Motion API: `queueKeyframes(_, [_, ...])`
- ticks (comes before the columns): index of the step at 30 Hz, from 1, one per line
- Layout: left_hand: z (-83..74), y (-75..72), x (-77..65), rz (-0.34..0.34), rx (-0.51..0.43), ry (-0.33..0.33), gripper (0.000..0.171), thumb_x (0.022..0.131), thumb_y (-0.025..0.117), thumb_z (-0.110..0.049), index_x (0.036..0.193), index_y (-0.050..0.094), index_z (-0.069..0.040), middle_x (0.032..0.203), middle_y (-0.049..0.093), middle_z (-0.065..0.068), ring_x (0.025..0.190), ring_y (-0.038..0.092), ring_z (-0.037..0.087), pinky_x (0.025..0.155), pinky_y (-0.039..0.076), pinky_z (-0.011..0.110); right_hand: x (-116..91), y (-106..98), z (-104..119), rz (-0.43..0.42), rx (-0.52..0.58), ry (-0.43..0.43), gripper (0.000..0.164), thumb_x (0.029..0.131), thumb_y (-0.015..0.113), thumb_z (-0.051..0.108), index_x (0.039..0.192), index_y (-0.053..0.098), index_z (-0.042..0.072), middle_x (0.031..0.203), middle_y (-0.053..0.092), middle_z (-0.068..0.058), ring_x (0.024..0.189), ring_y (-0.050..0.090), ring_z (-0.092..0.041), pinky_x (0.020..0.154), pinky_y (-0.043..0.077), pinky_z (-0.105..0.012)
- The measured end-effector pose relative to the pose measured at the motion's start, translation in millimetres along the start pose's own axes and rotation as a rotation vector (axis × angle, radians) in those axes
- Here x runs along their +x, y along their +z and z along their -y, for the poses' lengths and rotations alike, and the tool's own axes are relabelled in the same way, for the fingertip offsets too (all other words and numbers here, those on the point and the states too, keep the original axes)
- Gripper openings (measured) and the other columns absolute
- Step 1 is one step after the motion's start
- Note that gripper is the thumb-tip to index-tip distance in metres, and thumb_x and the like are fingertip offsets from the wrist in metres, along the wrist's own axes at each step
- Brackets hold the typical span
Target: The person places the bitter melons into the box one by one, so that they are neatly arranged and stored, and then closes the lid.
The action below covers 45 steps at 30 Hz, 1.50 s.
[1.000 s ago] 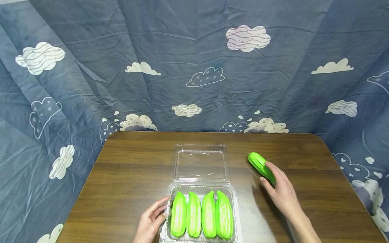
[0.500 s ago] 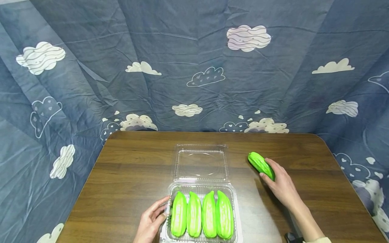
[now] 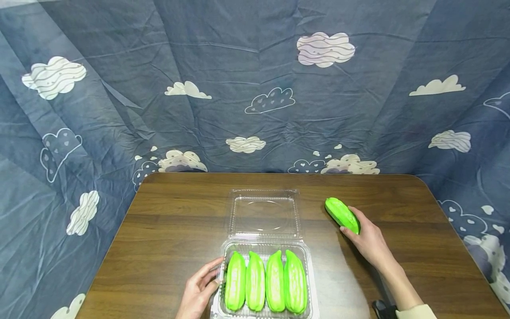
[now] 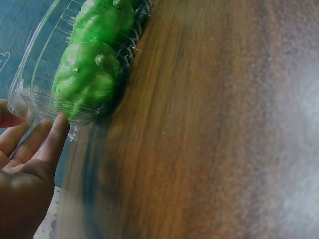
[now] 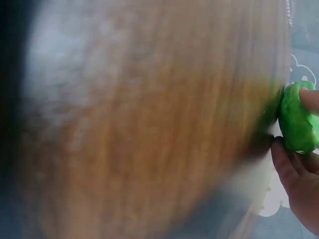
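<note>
In the head view, a clear plastic clamshell box (image 3: 312, 292) stands at the table's near edge, its lid (image 3: 263, 217) folded back flat. Several bright green, ridged bitter melons (image 3: 255, 283) lie side by side in its base. My left hand (image 3: 199, 285) touches the box's left wall, fingers fairly straight; the left wrist view shows its fingertips (image 4: 61, 122) against the plastic. To the right of the lid, my right hand (image 3: 368, 237) grips the near end of another bitter melon (image 3: 340, 212). Thumb and fingers are on opposite sides of it in the right wrist view, where the hand is partly cut off.
A brown wooden table (image 3: 171, 221) carries everything. Behind it and at both sides hangs a blue curtain (image 3: 223, 115) with cloud prints. A dark strap (image 3: 384, 310) shows at the right wrist, beside a pale sleeve (image 3: 416, 312).
My right hand has closed its thumb and fingers around the loose bitter melon, which has shifted slightly away from me. The left hand and the box look the same.
</note>
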<state>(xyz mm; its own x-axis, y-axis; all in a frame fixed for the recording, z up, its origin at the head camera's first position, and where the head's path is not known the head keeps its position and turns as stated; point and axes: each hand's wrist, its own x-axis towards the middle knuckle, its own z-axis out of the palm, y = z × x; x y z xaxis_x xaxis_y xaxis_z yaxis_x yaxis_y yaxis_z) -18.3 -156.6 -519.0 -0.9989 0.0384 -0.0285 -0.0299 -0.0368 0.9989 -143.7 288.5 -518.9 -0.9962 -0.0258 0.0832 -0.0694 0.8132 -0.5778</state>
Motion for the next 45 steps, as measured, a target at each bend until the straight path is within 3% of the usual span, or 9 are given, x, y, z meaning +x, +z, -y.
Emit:
queueKeyframes(9, [-0.4, -0.7, 0.1, 0.000, -0.007, -0.011, 0.048, 0.085, 0.059, 0.012, 0.133, 0.056, 0.005, 0.135, 0.054, 0.024, 0.112, 0.061, 0.018, 0.091, 0.051, 0.026, -5.9, -0.7, 3.1, 0.033, 0.019, 0.048, 0.064, 0.092, 0.070, 0.029, 0.139, 0.038, 0.001, 0.110, 0.059, -0.025, 0.085, 0.057, -0.032, 0.065, 0.046, -0.043])
queueKeyframes(17, [0.1, -0.5, -0.6, 0.003, -0.009, -0.007, 0.048, 0.084, 0.059, 0.012, 0.132, 0.056, 0.005, 0.135, 0.054, 0.024, 0.112, 0.061, 0.023, 0.090, 0.052, 0.027, -16.5, -2.8, 8.5, 0.022, 0.042, 0.056, 0.066, 0.091, 0.070, 0.038, 0.141, 0.039, 0.005, 0.106, 0.061, -0.022, 0.080, 0.055, -0.028, 0.061, 0.043, -0.036])
queueKeyframes(20, [0.6, 0.0, -0.4, 0.003, -0.007, 0.003, 0.048, 0.084, 0.058, 0.013, 0.132, 0.056, 0.006, 0.135, 0.054, 0.025, 0.112, 0.062, 0.022, 0.090, 0.052, 0.026, -20.9, -4.8, 11.3, -0.022, 0.036, 0.049, 0.067, 0.089, 0.072, 0.042, 0.140, 0.044, 0.009, 0.110, 0.062, -0.022, 0.082, 0.055, -0.030, 0.063, 0.043, -0.038])
queueKeyframes(25, [0.7, 0.4, 0.0, -0.004, -0.006, 0.011, 0.047, 0.084, 0.059, 0.013, 0.131, 0.057, 0.006, 0.134, 0.055, 0.025, 0.111, 0.062, 0.020, 0.090, 0.052, 0.026, -27.6, -6.4, 16.1, -0.130, 0.052, -0.032, 0.062, 0.085, 0.078, 0.034, 0.136, 0.053, 0.010, 0.122, 0.060, -0.016, 0.100, 0.056, -0.032, 0.073, 0.044, -0.045])
queueKeyframes(28, [0.8, 0.5, -0.1, -0.007, -0.004, 0.014, 0.047, 0.083, 0.059, 0.014, 0.130, 0.057, 0.006, 0.134, 0.055, 0.024, 0.111, 0.062, 0.022, 0.089, 0.052, 0.026, -32.8, -7.6, 20.6, -0.190, 0.063, -0.059, 0.060, 0.083, 0.080, 0.029, 0.135, 0.056, 0.011, 0.122, 0.060, -0.012, 0.103, 0.056, -0.028, 0.076, 0.042, -0.041])
queueKeyframes(32, [1.2, 0.6, -0.4, -0.010, -0.001, 0.015, 0.047, 0.083, 0.059, 0.014, 0.130, 0.058, 0.006, 0.134, 0.055, 0.023, 0.112, 0.062, 0.023, 0.090, 0.052, 0.027, -41.5, -10.9, 30.4, -0.231, 0.085, -0.018, 0.062, 0.083, 0.081, 0.031, 0.137, 0.055, 0.015, 0.119, 0.063, -0.011, 0.095, 0.055, -0.023, 0.071, 0.040, -0.032])
queueKeyframes(36, [1.1, 0.4, -0.8, -0.013, -0.003, 0.014, 0.047, 0.083, 0.059, 0.014, 0.130, 0.058, 0.005, 0.134, 0.056, 0.021, 0.112, 0.062, 0.022, 0.090, 0.052, 0.026, -49.5, -13.2, 41.5, -0.250, 0.152, 0.039, 0.062, 0.082, 0.081, 0.031, 0.135, 0.053, 0.016, 0.117, 0.063, -0.008, 0.095, 0.054, -0.012, 0.070, 0.040, -0.024])
queueKeyframes(40, [1.0, 0.3, -1.0, -0.011, -0.009, 0.012, 0.047, 0.084, 0.058, 0.014, 0.130, 0.058, 0.006, 0.134, 0.056, 0.022, 0.111, 0.062, 0.021, 0.090, 0.052, 0.026, -55.4, -13.3, 50.4, -0.262, 0.319, 0.028, 0.062, 0.081, 0.083, 0.016, 0.133, 0.050, 0.010, 0.123, 0.062, -0.007, 0.104, 0.055, 0.002, 0.081, 0.044, -0.011])
queueKeyframes(45, [1.3, 0.2, -0.5, -0.010, -0.006, 0.010, 0.048, 0.084, 0.059, 0.013, 0.130, 0.058, 0.005, 0.133, 0.057, 0.020, 0.111, 0.062, 0.021, 0.090, 0.052, 0.027, -60.8, -12.1, 58.3, -0.288, 0.458, -0.001, 0.064, 0.076, 0.082, -0.001, 0.131, 0.047, 0.003, 0.131, 0.059, -0.007, 0.112, 0.054, 0.001, 0.091, 0.042, -0.009])
